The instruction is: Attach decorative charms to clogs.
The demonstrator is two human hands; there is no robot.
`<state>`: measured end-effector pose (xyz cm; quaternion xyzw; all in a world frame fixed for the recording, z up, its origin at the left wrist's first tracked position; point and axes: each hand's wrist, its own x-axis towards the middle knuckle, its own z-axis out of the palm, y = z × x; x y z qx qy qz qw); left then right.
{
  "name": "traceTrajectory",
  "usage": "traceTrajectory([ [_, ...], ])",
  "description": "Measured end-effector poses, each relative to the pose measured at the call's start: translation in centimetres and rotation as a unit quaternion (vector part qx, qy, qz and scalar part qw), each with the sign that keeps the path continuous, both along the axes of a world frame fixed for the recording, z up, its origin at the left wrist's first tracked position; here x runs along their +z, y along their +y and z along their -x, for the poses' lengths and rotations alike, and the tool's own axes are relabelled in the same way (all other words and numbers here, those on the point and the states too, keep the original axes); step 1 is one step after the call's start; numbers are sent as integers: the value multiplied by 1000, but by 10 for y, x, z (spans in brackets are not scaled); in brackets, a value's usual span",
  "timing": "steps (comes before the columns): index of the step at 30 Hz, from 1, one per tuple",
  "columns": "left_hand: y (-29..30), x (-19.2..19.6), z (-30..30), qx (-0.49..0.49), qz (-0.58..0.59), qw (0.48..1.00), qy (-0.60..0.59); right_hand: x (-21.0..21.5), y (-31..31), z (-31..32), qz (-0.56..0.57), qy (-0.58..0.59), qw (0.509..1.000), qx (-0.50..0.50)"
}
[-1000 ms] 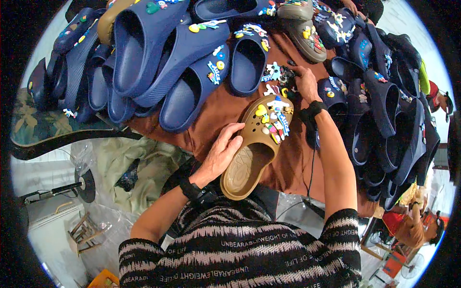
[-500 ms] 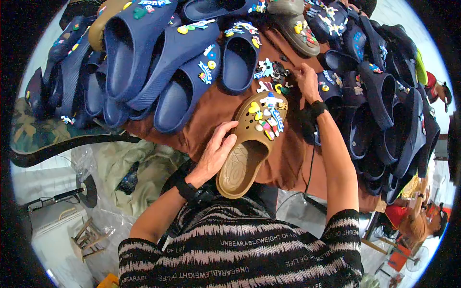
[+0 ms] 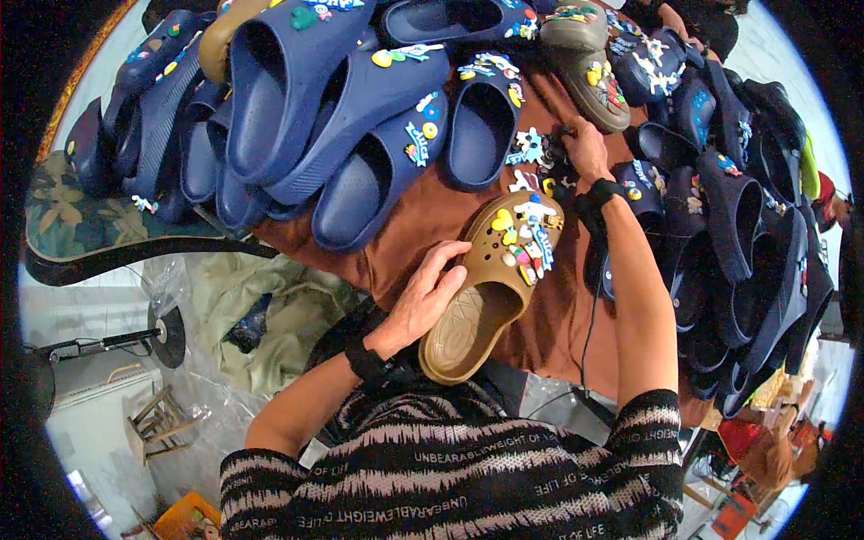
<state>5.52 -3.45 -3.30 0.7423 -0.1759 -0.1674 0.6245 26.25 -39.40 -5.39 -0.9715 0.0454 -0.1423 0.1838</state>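
Note:
A brown clog (image 3: 463, 342) lies at the table's near edge, toe pointing away, with colourful shoe charms (image 3: 534, 238) set in the right part of its perforated top. My left hand (image 3: 427, 301) holds it by its left side, fingers along the upper and thumb near the opening. Beyond the toe lies a small heap of loose charms (image 3: 531, 146), white, blue and dark. My right hand (image 3: 587, 148) is at the right of that heap, fingers bent together over dark pieces. What its fingertips have between them is hidden.
Navy slip-on clogs (image 3: 369, 193) are piled at the left, and more navy clogs (image 3: 733, 216) at the right. A grey-brown clog (image 3: 598, 94) stands behind my right hand. Brown cloth (image 3: 387, 265) covers the table. A black cable (image 3: 589, 333) hangs near my right forearm.
The whole view has shifted, moving most things a little right. My right hand has turned, its fingers now bent in over the charm heap. My left hand still holds the brown clog.

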Motion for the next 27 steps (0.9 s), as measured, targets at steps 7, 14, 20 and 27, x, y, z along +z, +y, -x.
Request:
traceTrajectory([
  [7,4,-2,0,1,13,1000,11,46,12,43,-756,137,613,184],
  [14,1,2,0,0,-4,1000,1,46,31,92,-851,119,443,254],
  [20,-2,3,0,-2,10,1000,19,59,36,100,-780,170,560,223],
  [27,-2,-1,1,17,21,1000,3,101,79,131,-385,217,867,231],
])
